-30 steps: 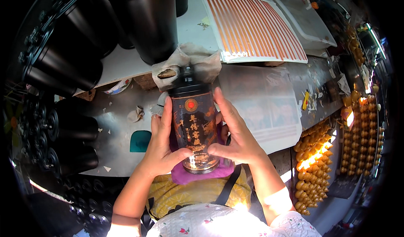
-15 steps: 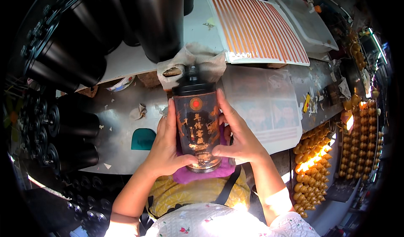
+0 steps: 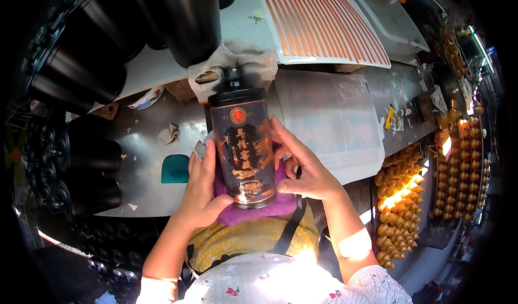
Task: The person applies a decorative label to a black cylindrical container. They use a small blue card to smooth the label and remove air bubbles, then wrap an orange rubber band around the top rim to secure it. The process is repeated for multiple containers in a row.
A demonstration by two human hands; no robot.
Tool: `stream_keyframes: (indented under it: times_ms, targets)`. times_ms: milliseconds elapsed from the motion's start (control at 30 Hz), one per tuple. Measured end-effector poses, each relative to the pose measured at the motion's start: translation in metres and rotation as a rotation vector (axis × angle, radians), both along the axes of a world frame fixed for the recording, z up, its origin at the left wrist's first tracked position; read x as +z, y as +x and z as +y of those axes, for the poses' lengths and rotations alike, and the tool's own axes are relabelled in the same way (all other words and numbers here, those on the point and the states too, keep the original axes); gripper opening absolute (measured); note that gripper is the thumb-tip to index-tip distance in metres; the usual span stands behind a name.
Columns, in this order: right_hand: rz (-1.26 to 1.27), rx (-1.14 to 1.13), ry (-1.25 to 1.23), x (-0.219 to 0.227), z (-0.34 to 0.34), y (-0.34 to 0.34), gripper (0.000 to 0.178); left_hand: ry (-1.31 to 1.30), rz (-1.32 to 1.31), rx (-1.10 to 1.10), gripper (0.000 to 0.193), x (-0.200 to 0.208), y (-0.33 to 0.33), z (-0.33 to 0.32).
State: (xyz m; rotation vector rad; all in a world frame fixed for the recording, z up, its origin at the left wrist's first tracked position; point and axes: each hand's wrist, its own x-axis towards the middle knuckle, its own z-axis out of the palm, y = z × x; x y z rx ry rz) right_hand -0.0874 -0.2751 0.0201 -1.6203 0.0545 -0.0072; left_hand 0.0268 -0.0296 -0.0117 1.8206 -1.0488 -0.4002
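A dark bottle (image 3: 245, 153) with gold decoration, a red round emblem and a black neck lies before me, its neck pointing away. Its base is over a purple cloth (image 3: 251, 213) on my lap, and its neck end is by a crumpled beige cloth (image 3: 253, 61). My left hand (image 3: 202, 190) is closed along the bottle's left side, thumb at the lower edge. On the right side, my right hand (image 3: 310, 169) holds it with index finger and thumb at the edge, other fingers curled. A small whitish scrap shows by my left fingertips; whether they touch it I cannot tell.
Large black cylinders (image 3: 178, 18) stand at the back left, with smaller dark ones (image 3: 89, 196) below. A sheet of orange strips (image 3: 324, 26) and clear film sheets (image 3: 334, 120) lie at right. Near the left hand is a teal scraper (image 3: 175, 169). Strings of golden gourd-shaped pieces (image 3: 399, 217) hang at right.
Both thumbs have slid off the bottle's front to its sides, and the right hand's hold looks looser. The whole view has shifted slightly, moving the bottle up and left in the picture.
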Motion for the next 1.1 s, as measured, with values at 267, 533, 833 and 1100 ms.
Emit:
stream_keyframes:
  times_ms: [267,533,833,1100]
  targets:
    - [-0.018,0.017,0.004,-0.008,0.000,0.000,0.111,0.049,-0.051,-0.026,0.102,-0.008,0.001,0.004]
    - [0.055,0.001,0.034,-0.003,0.001,-0.001,0.118,0.062,0.002,-0.034,0.107,-0.004,0.002,0.003]
    - [-0.147,0.002,-0.162,0.010,0.004,0.014,0.116,-0.010,-0.065,0.029,0.115,0.005,0.016,-0.016]
    - [-0.132,-0.009,-0.240,0.018,0.003,0.019,0.119,-0.038,0.001,0.004,0.122,0.010,0.021,-0.018]
